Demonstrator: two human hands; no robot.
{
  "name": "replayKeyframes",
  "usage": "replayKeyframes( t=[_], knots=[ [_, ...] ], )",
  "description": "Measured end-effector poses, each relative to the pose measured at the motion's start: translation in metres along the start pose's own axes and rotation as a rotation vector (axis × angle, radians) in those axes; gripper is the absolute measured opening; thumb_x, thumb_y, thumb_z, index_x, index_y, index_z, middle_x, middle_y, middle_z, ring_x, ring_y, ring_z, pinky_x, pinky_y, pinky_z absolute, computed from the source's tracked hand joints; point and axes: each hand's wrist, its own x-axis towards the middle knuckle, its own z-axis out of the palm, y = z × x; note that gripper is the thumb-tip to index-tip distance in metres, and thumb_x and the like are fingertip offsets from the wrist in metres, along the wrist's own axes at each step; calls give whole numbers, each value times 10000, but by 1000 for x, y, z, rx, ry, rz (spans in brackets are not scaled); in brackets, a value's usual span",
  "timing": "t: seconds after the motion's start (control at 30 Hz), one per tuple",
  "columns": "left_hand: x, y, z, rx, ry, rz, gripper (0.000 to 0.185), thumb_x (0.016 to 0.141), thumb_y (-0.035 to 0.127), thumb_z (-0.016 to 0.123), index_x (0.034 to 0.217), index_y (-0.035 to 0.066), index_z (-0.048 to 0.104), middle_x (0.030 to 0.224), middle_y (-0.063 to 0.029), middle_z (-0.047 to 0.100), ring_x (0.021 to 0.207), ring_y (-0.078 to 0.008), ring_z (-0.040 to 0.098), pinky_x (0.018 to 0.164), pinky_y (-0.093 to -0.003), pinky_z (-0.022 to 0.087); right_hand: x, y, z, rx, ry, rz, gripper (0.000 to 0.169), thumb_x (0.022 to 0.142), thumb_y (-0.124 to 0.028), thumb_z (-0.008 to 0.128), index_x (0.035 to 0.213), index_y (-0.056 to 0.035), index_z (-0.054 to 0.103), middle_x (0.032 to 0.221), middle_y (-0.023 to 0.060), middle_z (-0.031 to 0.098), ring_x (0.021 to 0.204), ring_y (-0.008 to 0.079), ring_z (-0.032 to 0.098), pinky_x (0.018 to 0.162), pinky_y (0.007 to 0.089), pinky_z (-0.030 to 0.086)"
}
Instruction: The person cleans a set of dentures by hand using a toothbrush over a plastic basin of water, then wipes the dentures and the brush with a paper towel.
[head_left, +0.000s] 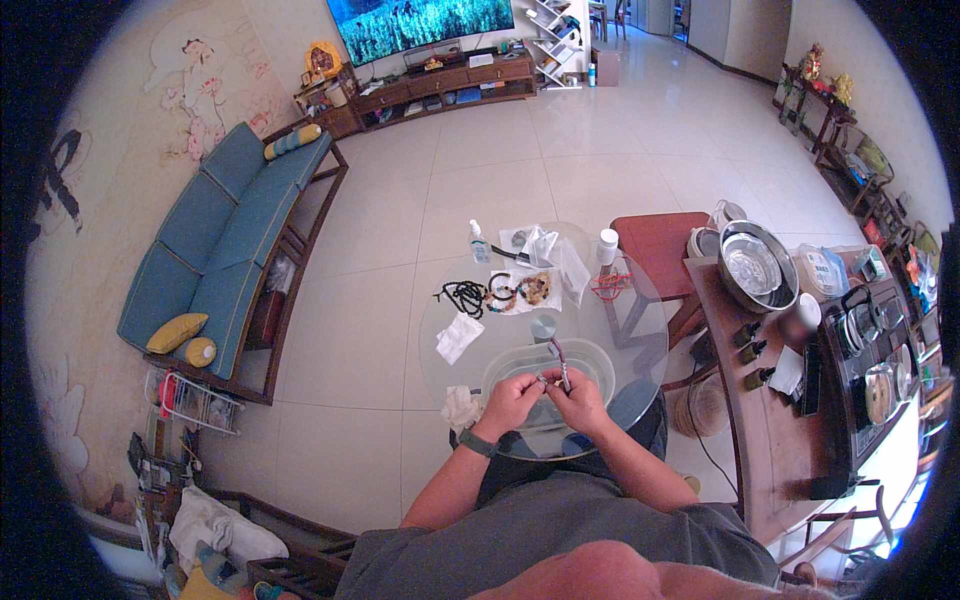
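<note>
Over an oval translucent basin (605, 373) on the round glass table (652, 330), my left hand (517, 397) and my right hand (576, 401) meet at the fingertips. They pinch a small item, too small to identify, between them. My right hand also holds a toothbrush (558, 352), its bristled head pointing up and away from me. Beyond the basin lie a black bead string (465, 298), a bead bracelet (499, 302) and more brown and amber beads (535, 288) on white tissue. A round glass-like lid or jar (543, 327) stands just behind the toothbrush.
A spray bottle (478, 244), a white bottle (607, 246), red cord (613, 285) and folded tissue (459, 337) lie about the glass table. At right, a red wooden stool (660, 232) adjoins a wooden tea table (720, 330) bearing a steel bowl (784, 289).
</note>
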Motion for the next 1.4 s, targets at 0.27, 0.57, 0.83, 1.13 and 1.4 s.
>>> replayKeyframes(
  t=[0.27,0.57,0.83,1.13,1.4],
  knots=[
    [1,-1,0,4,10,16,239,918,213,605,862,-17,642,670,-64,584,660,-90,512,610,-302,441,0,4,0,-19,-1,2,224,860,-115,649,1068,-33,653,984,168,666,925,303,658,817,384,512],
    [0,-1,1,-21,18,24,240,919,220,610,856,-8,648,669,-67,592,665,-81,512,607,-302,445,1,2,0,14,-1,-13,216,860,-88,630,1058,-2,645,971,177,666,895,300,665,797,376,517],
    [0,0,0,-7,17,28,241,916,211,610,826,-11,622,645,-54,540,646,-86,481,586,-309,423,2,3,0,-5,-14,4,222,849,-106,645,1049,-10,648,973,171,668,911,303,656,817,385,507],
    [-1,4,1,-49,25,35,243,917,212,604,826,-13,618,630,-63,533,633,-92,481,576,-314,421,2,5,1,18,-17,28,232,848,-105,647,1061,-13,647,980,172,669,912,304,655,816,385,508],
    [0,2,-1,3,9,10,238,918,215,602,849,-12,631,653,-70,562,640,-95,498,589,-311,435,0,-4,-2,-8,-16,43,227,852,-111,654,1062,-26,651,978,164,669,896,289,658,796,374,511]
  ],
)
